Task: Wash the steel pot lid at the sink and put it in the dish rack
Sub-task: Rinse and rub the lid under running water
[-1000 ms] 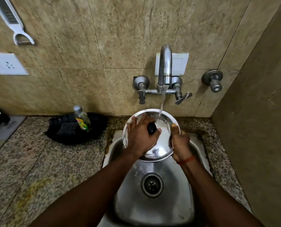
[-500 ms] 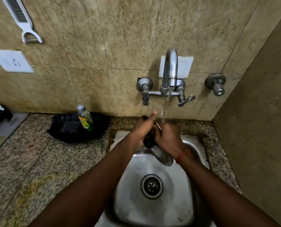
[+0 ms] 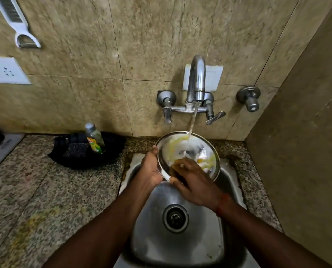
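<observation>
Nearest us, the sink point(image 3: 177, 246) basin, drain bare. Above it both hands meet the steel pot lid point(image 3: 188, 151): our left hand point(image 3: 151, 171) clasps the lid's left rim, our right hand point(image 3: 195, 182) lies flat on its lower inner face, rubbing, grasping nothing we can make out. The lid tilts hollow toward us, just ahead of both hands. Beyond, the tap point(image 3: 197, 82) pours onto its upper half. Half a second ago it stood edge-on; now turned open. No dish rack seen.
</observation>
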